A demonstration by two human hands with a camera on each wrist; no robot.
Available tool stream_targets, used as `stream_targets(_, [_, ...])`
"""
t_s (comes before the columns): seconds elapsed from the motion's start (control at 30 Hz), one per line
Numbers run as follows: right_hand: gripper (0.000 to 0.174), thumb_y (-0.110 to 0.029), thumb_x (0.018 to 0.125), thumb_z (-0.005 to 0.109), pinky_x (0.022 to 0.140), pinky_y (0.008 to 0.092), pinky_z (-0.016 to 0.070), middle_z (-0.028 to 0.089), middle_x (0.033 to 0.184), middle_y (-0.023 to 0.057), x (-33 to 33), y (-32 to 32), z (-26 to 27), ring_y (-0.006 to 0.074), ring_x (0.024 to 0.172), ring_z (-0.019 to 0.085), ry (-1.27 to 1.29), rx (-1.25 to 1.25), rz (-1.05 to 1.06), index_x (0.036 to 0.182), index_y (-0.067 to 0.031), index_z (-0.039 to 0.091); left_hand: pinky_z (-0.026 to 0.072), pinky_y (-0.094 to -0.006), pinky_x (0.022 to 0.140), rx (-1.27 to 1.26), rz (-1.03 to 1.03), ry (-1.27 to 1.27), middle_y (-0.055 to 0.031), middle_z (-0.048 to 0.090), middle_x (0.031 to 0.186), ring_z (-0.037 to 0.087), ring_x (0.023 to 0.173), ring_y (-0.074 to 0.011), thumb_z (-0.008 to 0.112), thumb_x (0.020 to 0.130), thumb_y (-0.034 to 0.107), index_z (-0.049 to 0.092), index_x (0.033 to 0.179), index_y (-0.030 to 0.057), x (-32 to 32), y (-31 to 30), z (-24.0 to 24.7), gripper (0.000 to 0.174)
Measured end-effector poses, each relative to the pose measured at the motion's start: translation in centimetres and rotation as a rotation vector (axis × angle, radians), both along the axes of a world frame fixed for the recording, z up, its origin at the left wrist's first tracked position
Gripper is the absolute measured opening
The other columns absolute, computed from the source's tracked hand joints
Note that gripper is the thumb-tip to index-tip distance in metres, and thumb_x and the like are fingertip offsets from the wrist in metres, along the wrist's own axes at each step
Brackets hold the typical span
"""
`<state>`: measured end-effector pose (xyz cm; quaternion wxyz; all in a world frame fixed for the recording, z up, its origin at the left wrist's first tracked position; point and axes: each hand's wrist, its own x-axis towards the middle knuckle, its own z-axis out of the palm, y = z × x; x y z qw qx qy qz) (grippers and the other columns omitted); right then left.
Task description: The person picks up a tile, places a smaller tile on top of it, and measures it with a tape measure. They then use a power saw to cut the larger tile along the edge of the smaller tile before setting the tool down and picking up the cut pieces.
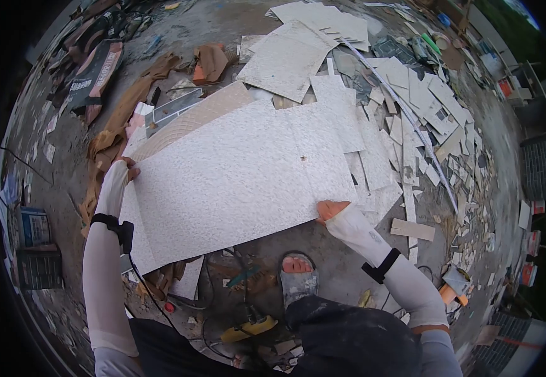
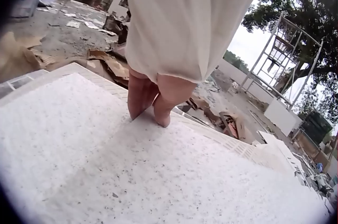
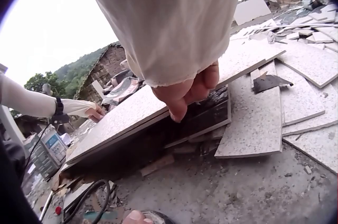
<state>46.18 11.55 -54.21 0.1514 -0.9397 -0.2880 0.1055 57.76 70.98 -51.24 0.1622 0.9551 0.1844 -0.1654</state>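
A large white speckled tile (image 1: 241, 169) spans the middle of the head view, between both hands. My left hand (image 1: 131, 168) grips its far left edge; in the left wrist view the left hand's fingertips (image 2: 162, 119) bear on the speckled face. At the near right corner my right hand (image 1: 331, 209) holds the edge, fingers curled round it. From the right wrist the tile (image 3: 119, 123) looks tilted, its near edge raised above the ground with a dark gap beneath. Other tile pieces (image 3: 253, 123) lie under and beside it.
Stacked whole tiles (image 1: 288, 60) and broken pieces (image 1: 411, 100) cover the ground beyond and to the right. A long pale strip (image 1: 405, 110) crosses them. A yellow-bodied power tool (image 1: 249, 328) with a cable lies near the sandalled foot (image 1: 297, 276). Torn cardboard (image 1: 122, 116) lies at left.
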Motion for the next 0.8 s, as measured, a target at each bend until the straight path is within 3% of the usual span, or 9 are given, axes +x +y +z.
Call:
stream_targets(0.13, [0.023, -0.018, 0.085, 0.065, 0.056, 0.0467, 0.0482, 0.058, 0.074, 0.0164, -0.2, 0.2, 0.0, 0.0374, 0.067, 0.063, -0.007, -0.023, -0.017, 0.087, -0.003, 0.048, 0.0531, -0.0395, 0.08, -0.016, -0.072, 0.049, -0.0171, 0.069, 0.107, 0.067, 0.092, -0.0291, 0.07, 0.089, 0.023, 0.06, 0.124, 0.0045, 0.7, 2.0, -2.0, 0.041])
stream_targets(0.23, [0.026, -0.021, 0.086, 0.067, 0.056, 0.0472, 0.0478, 0.058, 0.074, 0.0172, -0.4, 0.1, -0.1, 0.0379, 0.067, 0.063, -0.037, -0.005, -0.02, 0.088, -0.0031, 0.048, 0.0516, -0.0395, 0.09, 0.057, -0.193, 0.095, -0.0148, 0.065, 0.12, 0.064, 0.104, -0.0326, 0.069, 0.089, 0.018, 0.054, 0.135, 0.008, 0.2, 1.4, -2.4, 0.049])
stream_targets(0.3, [0.028, -0.024, 0.087, 0.067, 0.056, 0.0474, 0.0476, 0.058, 0.075, 0.0178, -1.5, -0.8, 0.6, 0.0385, 0.068, 0.062, -0.05, 0.051, -0.055, 0.089, -0.0032, 0.048, 0.0483, -0.0438, 0.1, 0.168, -0.211, -0.181, -0.0192, 0.052, 0.139, 0.054, 0.123, -0.0373, 0.069, 0.09, 0.019, 0.044, 0.144, 0.0128, -1.2, 0.2, -3.3, 0.06])
stream_targets(0.33, [0.03, -0.026, 0.087, 0.068, 0.057, 0.0476, 0.0473, 0.059, 0.076, 0.0183, -2.3, -1.2, 1.6, 0.039, 0.068, 0.062, -0.084, 0.105, -0.078, 0.09, -0.0033, 0.048, 0.0483, -0.0438, 0.1, 0.163, -0.225, -0.178, -0.0192, 0.052, 0.139, 0.054, 0.123, -0.0373, 0.069, 0.09, 0.019, 0.044, 0.144, 0.0128, -2.0, -1.9, -2.6, 0.06])
stream_targets(0.4, [0.035, -0.031, 0.087, 0.07, 0.058, 0.0471, 0.0472, 0.06, 0.078, 0.0187, -6.0, -2.6, 3.4, 0.0398, 0.07, 0.062, -0.027, 0.062, -0.216, 0.091, -0.0036, 0.049, 0.0403, -0.0463, 0.111, 0.248, -0.351, -0.302, -0.0213, 0.036, 0.152, 0.039, 0.138, -0.0387, 0.069, 0.089, 0.022, 0.036, 0.149, 0.0164, -4.4, -9.6, -0.5, 0.069])
stream_targets(0.53, [0.036, -0.033, 0.087, 0.071, 0.064, 0.0483, 0.05, 0.064, 0.085, 0.021, -18.5, -7.9, 3.6, 0.0413, 0.077, 0.064, 0.163, -0.067, -0.511, 0.094, -0.003, 0.053, 0.0262, -0.0545, 0.117, 0.202, -0.773, -0.089, -0.0186, 0.031, 0.155, 0.026, 0.145, -0.0382, 0.073, 0.085, 0.043, 0.036, 0.15, 0.0198, -10.6, -23.2, 0.6, 0.078])
stream_targets(0.6, [0.034, -0.033, 0.086, 0.072, 0.065, 0.0486, 0.0504, 0.065, 0.083, 0.0205, -27.2, -9.7, 6.1, 0.0409, 0.078, 0.065, 0.245, -0.126, -0.634, 0.094, -0.0039, 0.056, 0.0247, -0.0587, 0.116, 0.151, -0.848, -0.051, -0.0196, 0.03, 0.156, 0.024, 0.145, -0.0401, 0.074, 0.079, 0.053, 0.035, 0.15, 0.0211, -13.4, -27.5, 0.8, 0.087])
stream_targets(0.73, [0.035, -0.036, 0.084, 0.073, 0.067, 0.0463, 0.0509, 0.066, 0.079, 0.0178, -43.0, -11.7, 12.0, 0.0388, 0.076, 0.066, 0.456, -0.325, -1.033, 0.094, -0.0038, 0.061, 0.0261, -0.0602, 0.113, 0.192, -0.841, -0.112, -0.0222, 0.026, 0.157, 0.025, 0.145, -0.0414, 0.074, 0.079, 0.052, 0.033, 0.151, 0.0214, -15.1, -29.5, -2.3, 0.089])
stream_targets(0.8, [0.035, -0.036, 0.084, 0.073, 0.067, 0.045, 0.0507, 0.066, 0.077, 0.0165, -50.6, -15.8, 9.4, 0.0382, 0.074, 0.065, 0.347, -0.161, -1.183, 0.091, -0.0032, 0.062, 0.0273, -0.0601, 0.113, 0.206, -0.838, -0.138, -0.0223, 0.026, 0.157, 0.026, 0.144, -0.041, 0.076, 0.078, 0.047, 0.034, 0.151, 0.0213, -14.9, -29.5, -3.2, 0.088])
